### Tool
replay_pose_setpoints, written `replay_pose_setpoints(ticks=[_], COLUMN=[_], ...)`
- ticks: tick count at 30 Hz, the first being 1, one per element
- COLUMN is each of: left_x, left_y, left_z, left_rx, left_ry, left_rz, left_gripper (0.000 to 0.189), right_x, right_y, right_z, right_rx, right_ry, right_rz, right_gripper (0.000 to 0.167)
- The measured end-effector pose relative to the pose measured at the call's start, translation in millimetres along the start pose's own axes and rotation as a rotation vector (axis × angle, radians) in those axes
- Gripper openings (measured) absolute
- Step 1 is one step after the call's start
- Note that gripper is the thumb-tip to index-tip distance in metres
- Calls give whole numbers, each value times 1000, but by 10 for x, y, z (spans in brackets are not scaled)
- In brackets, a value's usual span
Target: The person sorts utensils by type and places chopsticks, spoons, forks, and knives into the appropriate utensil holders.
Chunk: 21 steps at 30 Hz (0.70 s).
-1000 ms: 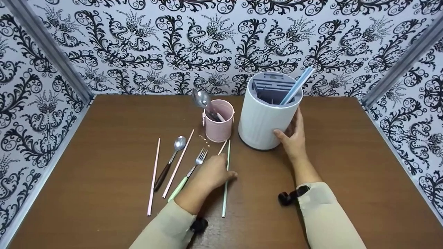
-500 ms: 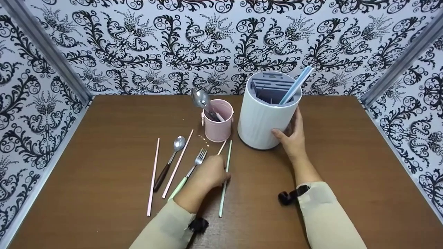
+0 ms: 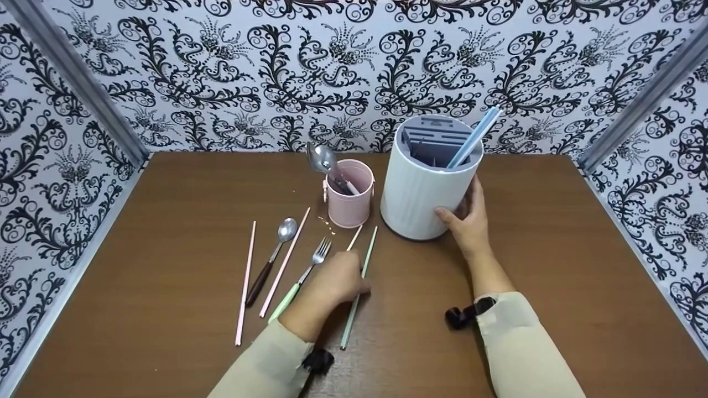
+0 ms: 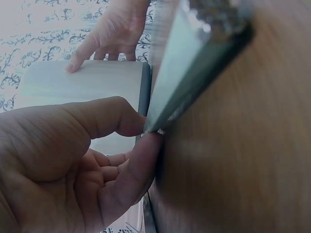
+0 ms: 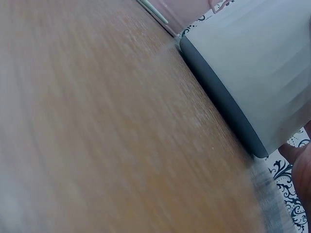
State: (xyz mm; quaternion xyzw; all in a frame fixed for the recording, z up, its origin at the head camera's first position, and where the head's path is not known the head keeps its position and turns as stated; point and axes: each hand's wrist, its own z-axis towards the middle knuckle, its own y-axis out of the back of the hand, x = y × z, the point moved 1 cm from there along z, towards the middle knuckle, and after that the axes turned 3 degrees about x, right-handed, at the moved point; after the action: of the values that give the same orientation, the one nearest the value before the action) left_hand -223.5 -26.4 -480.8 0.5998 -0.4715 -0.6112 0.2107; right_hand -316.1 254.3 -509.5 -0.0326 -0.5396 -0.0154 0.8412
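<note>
Pinching the green stick (image 3: 353, 315) with left hand (image 3: 334, 279), gripping white holder (image 3: 423, 199) with right hand (image 3: 469, 225), apparently done with blue sticks (image 3: 474, 138) but not pink sticks (image 3: 285, 262), loose spoon (image 3: 287, 229) or fork (image 3: 300, 282).

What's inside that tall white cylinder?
The tall white cylinder shows a grey slotted insert and straight pale blue sticks poking above its rim. The sticks' lower ends and the cylinder's floor are hidden by its wall.
</note>
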Motion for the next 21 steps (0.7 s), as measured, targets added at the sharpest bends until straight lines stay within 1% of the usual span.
replay_pose_setpoints(ticks=[4,9,13,15,16,21], left_x=[-3,-4,-17,-28,-35,-73], left_y=[3,27,51,57,62,101], left_z=[-3,1,10,14,17,19], left_rx=[16,42,70,72,69,9], left_ry=[-8,-20,-9,-18,-28,-113], left_rz=[-14,-55,-178,-245,-278,-376], left_gripper=[21,24,28,31,32,40], right_x=[15,3,-16,-23,-23,-16], right_y=[4,5,12,19,21,16], right_z=[-12,-17,-14,-16,-18,-24], right_rx=[-2,13,18,20,20,25], right_ry=[0,7,0,-5,-7,-27], right_rz=[4,45,48,41,35,-3], right_gripper=[112,115,114,113,112,112])
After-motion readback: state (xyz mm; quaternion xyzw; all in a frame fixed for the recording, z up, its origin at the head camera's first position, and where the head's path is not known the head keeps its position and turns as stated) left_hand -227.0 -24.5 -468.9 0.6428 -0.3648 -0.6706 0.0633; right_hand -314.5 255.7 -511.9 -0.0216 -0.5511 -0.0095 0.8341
